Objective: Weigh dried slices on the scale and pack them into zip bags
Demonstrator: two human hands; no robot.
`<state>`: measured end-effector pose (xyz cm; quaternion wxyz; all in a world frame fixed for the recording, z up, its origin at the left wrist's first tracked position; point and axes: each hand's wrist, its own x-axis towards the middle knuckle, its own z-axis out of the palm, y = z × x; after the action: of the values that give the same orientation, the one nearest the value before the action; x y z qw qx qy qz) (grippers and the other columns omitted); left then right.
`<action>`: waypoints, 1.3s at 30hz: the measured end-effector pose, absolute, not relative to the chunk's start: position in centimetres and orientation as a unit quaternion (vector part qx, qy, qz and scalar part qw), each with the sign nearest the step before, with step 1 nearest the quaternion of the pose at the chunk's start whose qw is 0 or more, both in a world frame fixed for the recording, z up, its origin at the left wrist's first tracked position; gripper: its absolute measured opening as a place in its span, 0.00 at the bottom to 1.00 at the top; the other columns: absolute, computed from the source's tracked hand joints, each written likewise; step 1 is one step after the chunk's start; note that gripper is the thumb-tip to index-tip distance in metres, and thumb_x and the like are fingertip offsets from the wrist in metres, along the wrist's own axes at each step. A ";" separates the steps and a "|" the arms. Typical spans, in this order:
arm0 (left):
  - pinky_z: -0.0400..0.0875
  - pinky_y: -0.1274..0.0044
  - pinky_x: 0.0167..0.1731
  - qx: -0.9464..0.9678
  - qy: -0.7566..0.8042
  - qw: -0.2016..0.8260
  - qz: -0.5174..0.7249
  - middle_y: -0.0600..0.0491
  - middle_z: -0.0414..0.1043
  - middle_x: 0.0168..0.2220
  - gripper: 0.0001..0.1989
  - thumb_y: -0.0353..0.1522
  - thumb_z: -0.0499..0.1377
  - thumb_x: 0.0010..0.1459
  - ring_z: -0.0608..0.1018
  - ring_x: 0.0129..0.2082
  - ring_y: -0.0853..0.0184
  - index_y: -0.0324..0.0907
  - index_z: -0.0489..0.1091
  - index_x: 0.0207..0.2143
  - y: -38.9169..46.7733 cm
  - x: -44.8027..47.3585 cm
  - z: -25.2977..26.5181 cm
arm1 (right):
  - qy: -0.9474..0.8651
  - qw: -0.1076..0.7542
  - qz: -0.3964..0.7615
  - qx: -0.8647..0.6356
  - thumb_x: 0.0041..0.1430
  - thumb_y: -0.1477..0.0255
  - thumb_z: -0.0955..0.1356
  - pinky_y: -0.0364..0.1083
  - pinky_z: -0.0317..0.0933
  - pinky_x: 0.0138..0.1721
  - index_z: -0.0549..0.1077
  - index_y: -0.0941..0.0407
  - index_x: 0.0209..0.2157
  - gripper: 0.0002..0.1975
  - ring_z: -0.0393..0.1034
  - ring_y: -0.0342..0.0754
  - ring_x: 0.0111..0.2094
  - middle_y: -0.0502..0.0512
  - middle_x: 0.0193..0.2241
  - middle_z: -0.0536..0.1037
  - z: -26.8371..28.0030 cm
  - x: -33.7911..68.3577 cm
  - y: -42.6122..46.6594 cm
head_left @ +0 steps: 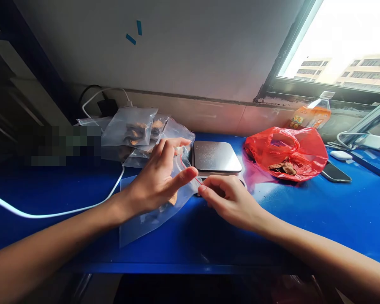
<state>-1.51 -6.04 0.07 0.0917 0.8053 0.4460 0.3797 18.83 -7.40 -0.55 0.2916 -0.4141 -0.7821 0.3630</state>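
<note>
A clear zip-lock bag (160,221) with a red seal line lies at the front of the blue desk, some brown dried pieces (173,199) inside it. My right hand (229,198) pinches the right end of its seal between thumb and forefinger. Over the bag's mouth is my left hand (163,177), thumb and fingers apart; it partly covers the bag. Just behind both hands sits a kitchen scale (217,156) with a shiny metal plate, fine crumbs on it. Filled zip-lock bags (131,126) of dark dried pieces are piled beyond my left hand.
To the right, a red plastic bag (291,145) holds brown dried slices (286,166), near a phone (335,172), a white earbud case (341,156) and an orange drink bottle (313,112). A white cable (82,209) curves across the desk's left side.
</note>
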 end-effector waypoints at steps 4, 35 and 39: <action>0.64 0.55 0.56 0.780 0.461 0.113 0.407 0.44 0.63 0.55 0.23 0.48 0.48 0.67 0.68 0.56 0.52 0.43 0.57 0.56 -5.9 -1.3 -0.1 | -0.753 0.303 0.394 -0.431 0.61 0.66 0.63 0.41 0.48 0.20 0.65 0.56 0.22 0.15 0.57 0.39 0.19 0.47 0.18 0.65 -0.8 18.9 -7.1; 0.57 0.81 0.21 0.710 0.464 0.393 0.354 0.57 0.62 0.22 0.15 0.44 0.61 0.57 0.63 0.21 0.72 0.41 0.72 0.28 -3.1 -3.4 1.8 | -0.643 0.393 0.561 -0.343 0.55 0.73 0.65 0.42 0.63 0.26 0.58 0.51 0.43 0.15 0.67 0.41 0.23 0.41 0.22 0.71 -1.2 19.7 -7.4; 0.63 0.79 0.27 0.726 0.457 0.363 0.363 0.56 0.68 0.26 0.13 0.40 0.59 0.59 0.67 0.26 0.70 0.41 0.70 0.27 -3.5 -3.3 2.1 | -0.680 0.367 0.539 -0.337 0.54 0.74 0.63 0.44 0.62 0.27 0.56 0.52 0.47 0.18 0.66 0.42 0.23 0.41 0.22 0.69 -1.4 19.4 -8.0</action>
<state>-3.31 -3.54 2.05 0.3626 0.7264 0.4573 0.3629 19.36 -8.04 -1.42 0.3669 -0.3370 -0.6795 0.5385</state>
